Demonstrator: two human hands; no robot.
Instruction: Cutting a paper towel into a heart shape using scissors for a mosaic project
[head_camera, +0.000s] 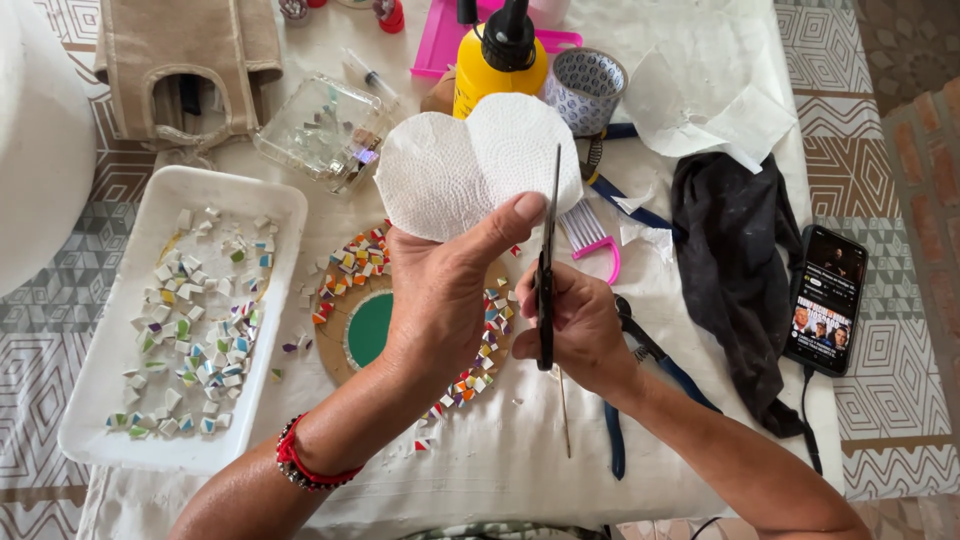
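- The left hand (440, 290) pinched a heart-shaped white paper towel piece (470, 165) between thumb and fingers, holding it up over the table
- The right hand (580, 325) was clenched around black scissors (547, 270), blades upright at the paper's right edge
- Beneath lay a round mosaic disc (365, 325) with a green centre and coloured tiles
- Left of it sat a white tray (120, 340) of tile fragments
- A yellow glue bottle (495, 65) stood behind the paper

A white paper towel (475, 165) is pinched by the left hand (445, 290) while scissors (547, 265) are gripped by the right hand (580, 325), above a round mosaic (365, 320) on the worktop (520, 450).
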